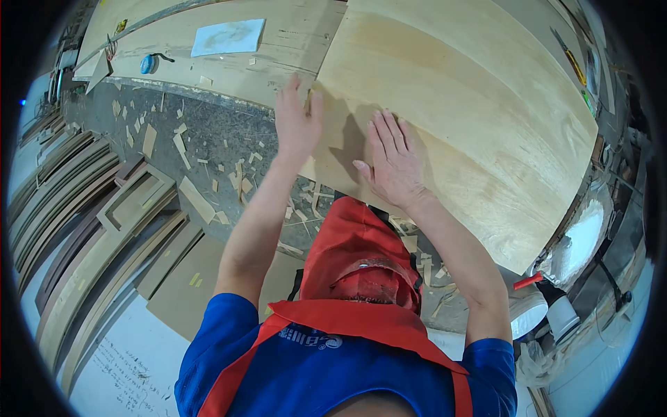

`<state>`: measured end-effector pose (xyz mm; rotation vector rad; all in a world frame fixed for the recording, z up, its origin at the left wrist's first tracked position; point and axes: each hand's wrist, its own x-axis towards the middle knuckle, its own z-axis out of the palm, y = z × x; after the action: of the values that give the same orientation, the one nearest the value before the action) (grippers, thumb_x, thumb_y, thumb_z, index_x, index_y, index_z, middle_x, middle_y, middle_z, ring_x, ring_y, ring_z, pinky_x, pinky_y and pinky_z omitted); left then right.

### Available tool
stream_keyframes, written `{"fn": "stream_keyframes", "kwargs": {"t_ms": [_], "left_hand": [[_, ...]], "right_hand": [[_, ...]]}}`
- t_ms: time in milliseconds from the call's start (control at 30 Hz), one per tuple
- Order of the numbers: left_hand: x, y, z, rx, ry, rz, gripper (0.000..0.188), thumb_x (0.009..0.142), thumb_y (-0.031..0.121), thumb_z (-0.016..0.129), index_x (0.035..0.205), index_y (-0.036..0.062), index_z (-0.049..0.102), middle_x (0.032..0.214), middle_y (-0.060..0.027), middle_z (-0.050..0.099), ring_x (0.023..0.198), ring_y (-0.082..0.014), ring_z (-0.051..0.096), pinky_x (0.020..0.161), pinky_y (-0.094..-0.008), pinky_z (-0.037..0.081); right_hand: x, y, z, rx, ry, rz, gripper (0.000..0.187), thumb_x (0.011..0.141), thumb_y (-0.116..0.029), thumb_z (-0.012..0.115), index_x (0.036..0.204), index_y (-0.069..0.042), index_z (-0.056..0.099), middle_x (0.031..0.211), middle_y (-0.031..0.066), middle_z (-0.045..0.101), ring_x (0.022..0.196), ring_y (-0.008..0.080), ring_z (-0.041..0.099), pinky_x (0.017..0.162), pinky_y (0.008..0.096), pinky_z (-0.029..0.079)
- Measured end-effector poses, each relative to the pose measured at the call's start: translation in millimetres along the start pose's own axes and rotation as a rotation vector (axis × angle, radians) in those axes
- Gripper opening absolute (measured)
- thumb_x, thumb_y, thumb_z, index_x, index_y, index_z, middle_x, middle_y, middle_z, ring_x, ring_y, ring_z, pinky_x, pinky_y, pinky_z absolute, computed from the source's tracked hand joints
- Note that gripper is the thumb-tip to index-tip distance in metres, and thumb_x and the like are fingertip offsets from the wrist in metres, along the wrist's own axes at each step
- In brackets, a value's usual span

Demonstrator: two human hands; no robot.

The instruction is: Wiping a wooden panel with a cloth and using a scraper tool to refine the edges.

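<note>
A large pale sheet of wood veneer or thin plywood (472, 104) spreads over the right side of the workbench. Flat on it, near its lower left edge, lies my right hand (396, 156), palm down with the fingers stretched out and the thumb apart. My left hand (299, 121) is at the sheet's left edge, its fingers slightly blurred and apart from the thumb, with nothing held. Whether it touches the sheet or hovers just above cannot be made out. A second pale board (278, 66) lies to the left, partly behind that hand.
On the left board are a white rectangular pad (228, 37) and a blue tape measure (147, 64). Wood scraps litter the grey floor (229, 132). Long curved-looking strips and frames (104, 229) lean at left. A yellow-black utility knife (570, 57) and a red-handled tool (528, 280) sit at right.
</note>
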<state>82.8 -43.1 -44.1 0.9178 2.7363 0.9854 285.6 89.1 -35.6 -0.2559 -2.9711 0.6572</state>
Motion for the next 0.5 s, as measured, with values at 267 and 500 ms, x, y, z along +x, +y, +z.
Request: {"fn": "stream_keyframes", "kwargs": {"t_ms": [267, 500], "left_hand": [[45.8, -10.8, -23.8, -0.298, -0.315, -0.266, 0.046, 0.098, 0.016, 0.072, 0.14, -0.0005, 0.062, 0.106, -0.0104, 0.074, 0.099, -0.0195, 0.07, 0.09, -0.0344, 0.055], [40.1, -24.2, -15.0, -0.343, -0.247, -0.14, 0.046, 0.099, 0.01, 0.071, 0.143, 0.0022, 0.061, 0.107, -0.0081, 0.072, 0.1, -0.0181, 0.068, 0.09, -0.0349, 0.054]], "right_hand": [[13.3, -2.9, 3.3, -0.001, -0.003, 0.033, 0.077, 0.098, -0.041, 0.065, 0.152, 0.01, 0.044, 0.164, 0.0268, 0.04, 0.157, 0.04, 0.03, 0.131, 0.0545, 0.02], [17.6, -3.8, 8.4, -0.046, 0.01, -0.028, 0.077, 0.095, -0.039, 0.068, 0.151, 0.009, 0.046, 0.163, 0.0263, 0.041, 0.157, 0.0393, 0.033, 0.13, 0.0541, 0.021]]}}
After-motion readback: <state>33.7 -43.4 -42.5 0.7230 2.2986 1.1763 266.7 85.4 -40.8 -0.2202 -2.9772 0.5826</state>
